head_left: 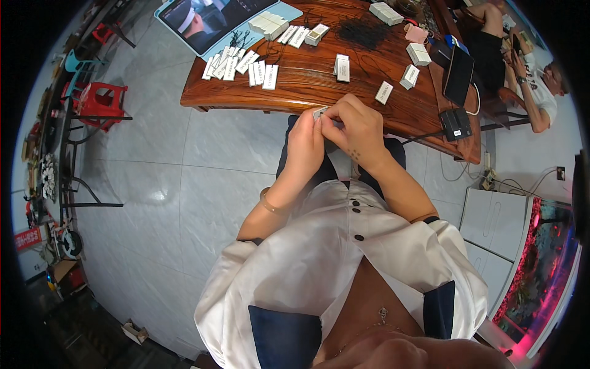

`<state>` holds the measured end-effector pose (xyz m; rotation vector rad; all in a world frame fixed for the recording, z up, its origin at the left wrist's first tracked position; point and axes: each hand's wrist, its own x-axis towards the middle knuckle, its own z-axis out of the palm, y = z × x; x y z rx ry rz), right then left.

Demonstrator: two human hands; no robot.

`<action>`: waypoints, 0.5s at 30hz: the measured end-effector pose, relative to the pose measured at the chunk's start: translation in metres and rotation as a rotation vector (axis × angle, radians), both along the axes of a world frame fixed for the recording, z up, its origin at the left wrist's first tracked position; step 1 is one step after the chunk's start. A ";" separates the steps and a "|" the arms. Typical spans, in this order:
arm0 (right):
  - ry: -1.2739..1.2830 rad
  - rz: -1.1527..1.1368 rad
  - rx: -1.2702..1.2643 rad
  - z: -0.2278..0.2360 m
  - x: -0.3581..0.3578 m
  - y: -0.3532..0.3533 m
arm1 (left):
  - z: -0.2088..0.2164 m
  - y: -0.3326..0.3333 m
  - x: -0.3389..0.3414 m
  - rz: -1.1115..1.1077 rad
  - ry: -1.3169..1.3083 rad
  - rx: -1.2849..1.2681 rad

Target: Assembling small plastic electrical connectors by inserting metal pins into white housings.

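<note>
My left hand (pixel 304 142) and my right hand (pixel 357 130) meet just off the near edge of the wooden table (pixel 295 92), fingers closed. Between the left fingertips a small white card (pixel 319 112) shows, mostly covered. The right thumb and forefinger pinch at its edge; whether they hold a cord is too small to tell. Ahead on the table lie a short stack of white printed cards (pixel 342 68) and another white card (pixel 384 93). Farther back is a tangled pile of thin black cords (pixel 364 32).
Fanned white cards (pixel 230 65), some with black cords, lie at the left, near a bundled stack (pixel 268 26) and a tablet (pixel 206 24) playing video. At the right are more card stacks (pixel 418 54), a phone (pixel 458 75) and a black box (pixel 455 125). Another person (pixel 541 92) sits beyond.
</note>
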<state>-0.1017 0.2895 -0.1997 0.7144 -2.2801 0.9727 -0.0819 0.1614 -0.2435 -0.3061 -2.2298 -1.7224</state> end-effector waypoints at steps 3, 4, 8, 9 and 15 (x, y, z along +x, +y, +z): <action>-0.041 -0.010 -0.019 0.001 0.002 -0.001 | 0.003 0.000 0.001 0.009 0.055 -0.058; -0.040 -0.009 -0.019 -0.001 0.003 -0.002 | 0.004 0.000 0.001 0.014 0.079 -0.094; -0.148 -0.006 -0.113 -0.007 0.005 -0.002 | -0.007 -0.003 -0.004 0.064 0.176 -0.235; -0.219 0.003 -0.173 -0.007 0.005 -0.003 | -0.010 -0.004 -0.005 0.082 0.228 -0.274; -0.353 0.049 -0.211 -0.012 0.008 0.000 | -0.011 -0.007 -0.012 0.107 0.289 -0.283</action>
